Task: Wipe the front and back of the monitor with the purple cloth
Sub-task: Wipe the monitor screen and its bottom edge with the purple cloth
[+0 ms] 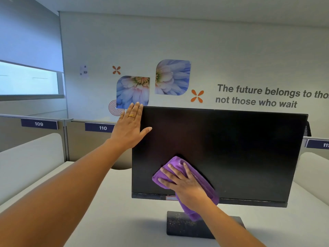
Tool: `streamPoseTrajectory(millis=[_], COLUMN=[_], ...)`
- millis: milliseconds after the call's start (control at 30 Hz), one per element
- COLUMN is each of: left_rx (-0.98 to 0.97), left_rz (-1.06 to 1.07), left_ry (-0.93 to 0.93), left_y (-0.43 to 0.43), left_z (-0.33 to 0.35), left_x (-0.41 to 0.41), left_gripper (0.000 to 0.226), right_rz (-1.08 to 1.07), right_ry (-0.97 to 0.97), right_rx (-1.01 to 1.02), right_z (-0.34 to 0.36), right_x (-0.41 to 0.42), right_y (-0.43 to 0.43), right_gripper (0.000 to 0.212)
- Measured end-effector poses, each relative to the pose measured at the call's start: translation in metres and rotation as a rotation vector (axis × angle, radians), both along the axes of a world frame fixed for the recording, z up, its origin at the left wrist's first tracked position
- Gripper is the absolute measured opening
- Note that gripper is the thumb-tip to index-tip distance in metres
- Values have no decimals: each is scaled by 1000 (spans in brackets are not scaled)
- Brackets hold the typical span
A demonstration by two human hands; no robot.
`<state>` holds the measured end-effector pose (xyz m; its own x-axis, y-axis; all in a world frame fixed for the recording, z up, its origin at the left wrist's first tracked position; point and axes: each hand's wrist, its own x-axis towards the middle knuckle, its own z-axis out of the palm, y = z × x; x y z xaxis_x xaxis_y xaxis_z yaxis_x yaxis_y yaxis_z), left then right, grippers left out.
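Observation:
A black monitor (231, 150) stands on a dusty dark base (179, 227) on the white desk, its dark screen facing me. My right hand (185, 184) lies flat with spread fingers on the folded purple cloth (201, 179), pressing it against the lower left of the screen. A loose end of the cloth hangs below the bottom bezel. My left hand (130, 127) holds the monitor's upper left edge, fingers straight behind it and the thumb lying on the front. The back of the monitor is hidden.
The white desk (110, 202) is bounded by low partitions with number tags 109 (39, 124) and 110 (102, 128). Behind them is a wall with flower pictures and lettering. A white divider stands at the right.

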<state>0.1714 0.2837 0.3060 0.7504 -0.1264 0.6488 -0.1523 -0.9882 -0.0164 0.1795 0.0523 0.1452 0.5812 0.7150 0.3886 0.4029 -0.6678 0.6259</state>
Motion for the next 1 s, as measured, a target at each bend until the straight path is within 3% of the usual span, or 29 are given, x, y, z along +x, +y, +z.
streamPoseTrajectory(millis=[200, 400, 633, 833, 1000], left_rx=[3, 25, 193, 218, 231], left_rz=[61, 168, 107, 79, 32], left_ry=[-25, -69, -142, -92, -76], left_y=[-12, -29, -69, -109, -140], left_z=[0, 0, 3, 7, 11], left_x=[3, 1, -2, -7, -6], left_gripper=[81, 82, 83, 81, 79], right_rz=[-27, -104, -210, -237, -51], right_ry=[-24, -10, -6, 19, 9], right_rx=[-64, 40, 212, 348, 137], right_z=[-12, -14, -6, -4, -2], right_x=[-1, -6, -16, -12, -10], right_y=[-54, -116, -181, -172, -126], right_gripper=[100, 116, 130, 127, 108])
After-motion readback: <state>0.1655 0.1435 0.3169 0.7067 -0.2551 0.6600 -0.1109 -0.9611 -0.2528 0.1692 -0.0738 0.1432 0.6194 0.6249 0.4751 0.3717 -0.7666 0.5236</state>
